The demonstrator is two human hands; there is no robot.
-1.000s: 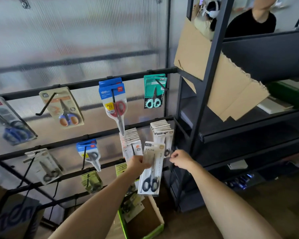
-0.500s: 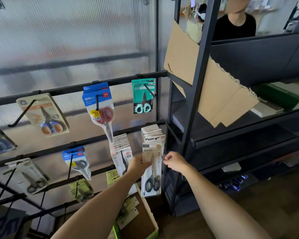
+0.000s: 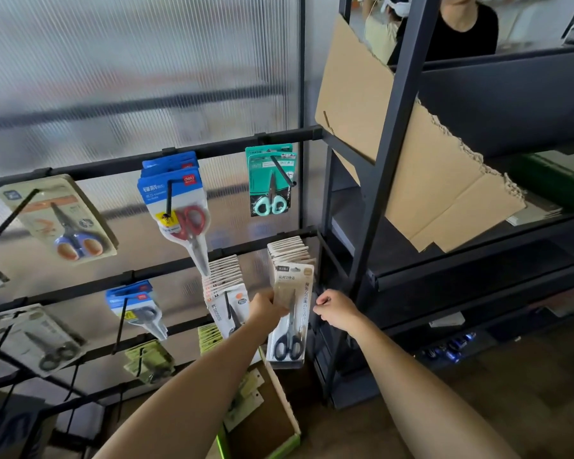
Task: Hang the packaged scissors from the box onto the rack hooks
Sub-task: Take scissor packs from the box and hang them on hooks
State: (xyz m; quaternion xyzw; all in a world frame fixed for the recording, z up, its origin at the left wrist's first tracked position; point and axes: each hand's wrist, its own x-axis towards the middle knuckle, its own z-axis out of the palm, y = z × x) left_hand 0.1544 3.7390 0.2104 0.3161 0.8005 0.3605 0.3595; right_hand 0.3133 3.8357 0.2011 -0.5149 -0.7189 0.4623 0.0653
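1. While the left hand (image 3: 265, 305) grips a beige carded pack of black-handled scissors (image 3: 290, 314) by its left edge, fingers curled round the card, the pack hangs upright at the front of a dense row of matching packs (image 3: 288, 251) on a black metal rack hook.
2. Whether the pack's hole already sits on the hook is hard to tell; the hook tip is hidden.
3. The right hand (image 3: 335, 308) sits just right of the pack, fingers curled loosely, holding nothing visible.
4. Below, an open cardboard box with a green rim (image 3: 279, 435) lies on the floor with more packs inside.
5. Left of the held pack hangs a second row of white-carded scissors (image 3: 224, 286).
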